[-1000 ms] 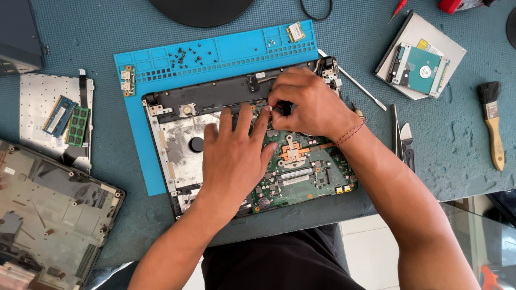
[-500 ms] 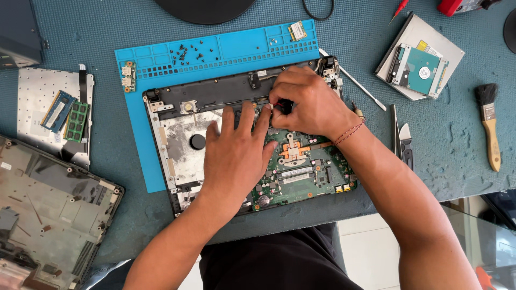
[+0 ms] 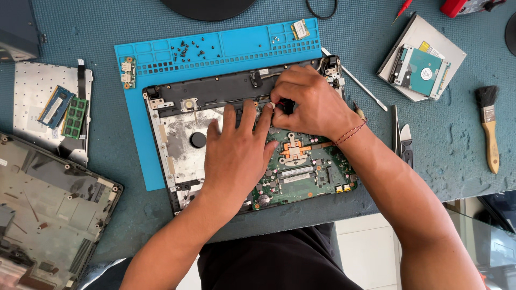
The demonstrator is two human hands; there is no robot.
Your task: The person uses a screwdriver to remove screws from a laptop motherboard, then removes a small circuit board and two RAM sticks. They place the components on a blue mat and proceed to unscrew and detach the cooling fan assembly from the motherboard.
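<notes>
I work at a table covered in a blue-green textured mat. At the far left lies a grey laptop bottom cover, and above it a keyboard panel turned face down with two memory sticks resting on it, one blue and one green. Next comes the bright blue silicone work mat, its little compartments holding a scatter of small black screws and a couple of tiny circuit boards. On that mat sits the opened laptop base, its silver tray bare on the left and its green motherboard on the right.

My left hand lies flat on the laptop, palm down, fingers spread apart and pointing away from me, the fingertips touching the black strip along the upper edge of the board. It grips nothing; it only presses. My right hand is curled just beside it, at the top middle of the base, fingers pinched together on a small black part with a trace of red showing; what that part is I cannot tell. A red thread band circles that wrist.

Right of the laptop lie a thin metal spudger, tweezers and a small blade tool. Further right a hard drive rests on a grey optical drive, and a wooden-handled brush lies near the table's edge.
</notes>
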